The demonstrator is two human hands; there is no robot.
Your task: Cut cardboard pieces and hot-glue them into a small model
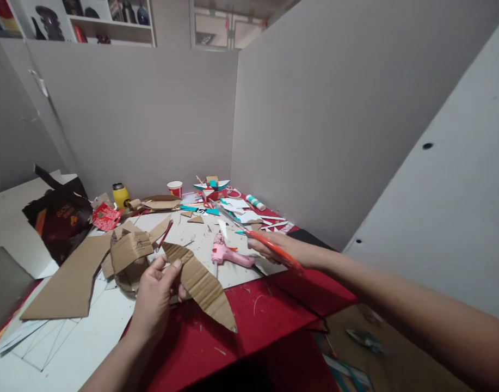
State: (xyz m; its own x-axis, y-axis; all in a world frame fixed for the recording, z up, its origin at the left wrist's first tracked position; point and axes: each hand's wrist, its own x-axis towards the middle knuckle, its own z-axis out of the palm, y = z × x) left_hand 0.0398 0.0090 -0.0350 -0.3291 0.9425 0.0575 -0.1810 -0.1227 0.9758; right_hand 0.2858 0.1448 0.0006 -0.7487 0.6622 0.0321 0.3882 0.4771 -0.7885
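Observation:
A curved, leaf-shaped piece of corrugated cardboard (204, 283) is pinched between the thumb and fingers of my left hand (161, 280), over the table's front edge. My right hand (269, 247) grips orange-handled scissors (277, 250), whose blades point up and to the left, apart from the cardboard. Whether the blades are parted is hard to make out. Between my hands a pink glue gun (228, 253) lies on the white board. A rounded cardboard construction (130, 258) stands just left of my left hand, with a dark red pencil (165, 235) close by.
A large flat cardboard sheet (69, 277) lies at the left over white paper with drawn lines. Farther back are a yellow bottle (120, 196), a paper cup (174, 189), a small model boat (211, 184) and paper scraps. Grey partitions (151, 109) enclose the table.

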